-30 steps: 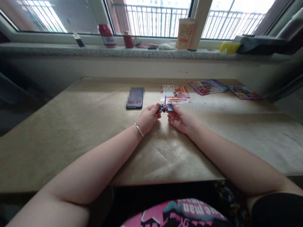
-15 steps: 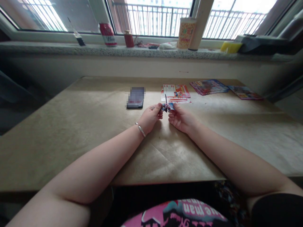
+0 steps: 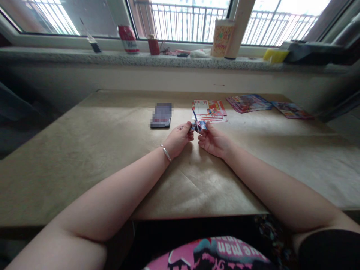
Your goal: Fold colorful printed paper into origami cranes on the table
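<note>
Over the middle of the table, my left hand (image 3: 180, 138) and my right hand (image 3: 213, 140) are closed and close together. Between their fingertips is a small blue, dark and pinkish printed paper piece (image 3: 201, 125), gripped from both sides. It looks folded or crumpled, and a thin dark strip (image 3: 194, 114) sticks up from it. Whether it is one piece or two touching, I cannot tell. A silver bracelet (image 3: 166, 153) circles my left wrist. Just beyond my hands lie red-and-white printed cards (image 3: 209, 108), partly overlapping.
A phone-like dark slab (image 3: 161, 115), blurred on top, lies left of the cards. Stacks of colourful printed cards (image 3: 247, 103) (image 3: 292, 110) rest at the back right. On the windowsill stand a red can (image 3: 128, 39), a red bottle (image 3: 153, 45), a patterned cup (image 3: 222, 37) and a yellow object (image 3: 275, 56).
The thin dark strip now leans further left. My right hand has shifted slightly left, closer to my left hand. Both hands keep hold of the paper piece.
</note>
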Tool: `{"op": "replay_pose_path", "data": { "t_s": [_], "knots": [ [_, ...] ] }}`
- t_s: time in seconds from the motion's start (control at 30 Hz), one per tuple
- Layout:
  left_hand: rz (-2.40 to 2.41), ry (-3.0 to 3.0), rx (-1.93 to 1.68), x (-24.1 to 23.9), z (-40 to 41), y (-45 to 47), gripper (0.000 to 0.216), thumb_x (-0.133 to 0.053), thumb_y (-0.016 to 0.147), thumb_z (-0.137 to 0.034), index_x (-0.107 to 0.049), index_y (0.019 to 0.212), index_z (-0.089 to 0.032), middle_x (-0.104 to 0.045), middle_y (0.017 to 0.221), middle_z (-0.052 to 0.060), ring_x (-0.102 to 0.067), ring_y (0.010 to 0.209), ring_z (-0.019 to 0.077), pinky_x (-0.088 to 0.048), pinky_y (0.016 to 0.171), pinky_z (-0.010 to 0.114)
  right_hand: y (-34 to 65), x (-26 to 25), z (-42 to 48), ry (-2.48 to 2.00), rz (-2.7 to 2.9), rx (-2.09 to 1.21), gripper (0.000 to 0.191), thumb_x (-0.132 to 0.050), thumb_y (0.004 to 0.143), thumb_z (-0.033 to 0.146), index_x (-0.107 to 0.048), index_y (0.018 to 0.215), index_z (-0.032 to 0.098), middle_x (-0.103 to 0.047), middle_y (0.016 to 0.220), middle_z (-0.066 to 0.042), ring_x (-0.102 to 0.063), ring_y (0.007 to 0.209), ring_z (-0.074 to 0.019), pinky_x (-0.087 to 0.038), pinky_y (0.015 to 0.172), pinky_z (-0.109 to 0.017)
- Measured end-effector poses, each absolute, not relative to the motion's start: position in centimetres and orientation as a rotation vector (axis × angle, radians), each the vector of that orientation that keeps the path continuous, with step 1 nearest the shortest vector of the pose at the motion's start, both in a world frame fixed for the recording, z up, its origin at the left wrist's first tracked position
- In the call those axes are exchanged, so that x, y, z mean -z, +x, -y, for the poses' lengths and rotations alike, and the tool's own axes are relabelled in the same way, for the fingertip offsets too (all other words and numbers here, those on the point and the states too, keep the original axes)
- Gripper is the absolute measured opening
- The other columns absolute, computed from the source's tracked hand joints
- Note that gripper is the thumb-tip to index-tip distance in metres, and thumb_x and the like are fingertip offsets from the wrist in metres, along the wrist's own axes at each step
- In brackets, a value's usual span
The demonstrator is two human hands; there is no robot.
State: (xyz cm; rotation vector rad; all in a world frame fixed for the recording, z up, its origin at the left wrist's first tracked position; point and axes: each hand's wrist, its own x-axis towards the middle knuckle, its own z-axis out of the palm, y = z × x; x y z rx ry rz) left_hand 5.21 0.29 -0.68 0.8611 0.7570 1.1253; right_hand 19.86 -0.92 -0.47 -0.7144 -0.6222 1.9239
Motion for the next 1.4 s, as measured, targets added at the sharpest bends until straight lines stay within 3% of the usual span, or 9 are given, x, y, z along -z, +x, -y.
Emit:
{"op": "replay_pose_path", "data": {
  "t_s": [0.2,0.53,0.9,1.27,1.4],
  "knots": [
    [-0.784,0.89,-1.131,0.64,-0.15,5.49,0.03,-0.061,0.091,-0.034,-0.057,0.072,-0.011,-0.053,0.059,-0.003,-0.047,0.049,0.0048,-0.04,0.052,0.017,19.91,0.91,0.46,-0.802,0.629,-1.853,0.017,-0.066,0.086,0.037,-0.063,0.083,0.02,-0.067,0.067,0.004,-0.053,0.049,-0.006,-0.044,0.046,-0.016],
    [-0.757,0.84,-1.151,0.56,-0.34,5.25,0.029,-0.061,0.091,-0.031,-0.054,0.07,-0.013,-0.049,0.056,-0.004,-0.044,0.046,0.0044,-0.038,0.05,0.016,19.43,0.58,0.87,-0.822,0.594,-1.772,0.012,-0.062,0.088,0.027,-0.063,0.078,0.02,-0.065,0.06,0.004,-0.055,0.051,-0.0063,-0.046,0.05,-0.016],
    [-0.824,0.878,-1.155,0.31,-0.15,5.46,0.029,-0.054,0.094,-0.024,-0.055,0.068,-0.012,-0.049,0.056,-0.003,-0.044,0.046,0.005,-0.037,0.048,0.018,19.53,0.71,0.73,-0.836,0.644,-1.738,0.014,-0.066,0.085,0.036,-0.062,0.083,0.022,-0.065,0.062,0.004,-0.056,0.054,-0.0089,-0.047,0.054,-0.021],
    [-0.74,0.78,-1.096,0.41,-0.5,4.89,0.031,-0.063,0.089,-0.041,-0.056,0.076,-0.014,-0.055,0.064,-0.002,-0.051,0.053,0.0066,-0.043,0.056,0.019,19.84,1.16,0.38,-0.861,0.72,-1.731,0.025,-0.064,0.084,0.049,-0.064,0.084,0.024,-0.069,0.067,0.003,-0.059,0.058,-0.0108,-0.047,0.055,-0.023],
    [-0.728,0.727,-1.085,0.33,-0.51,4.68,0.029,-0.062,0.09,-0.038,-0.056,0.076,-0.014,-0.056,0.063,-0.002,-0.052,0.053,0.0073,-0.043,0.057,0.02,19.98,1.03,0.44,-0.844,0.677,-1.743,0.026,-0.061,0.086,0.049,-0.063,0.08,0.023,-0.068,0.064,0.003,-0.058,0.057,-0.0104,-0.047,0.054,-0.022]
  ]
}}
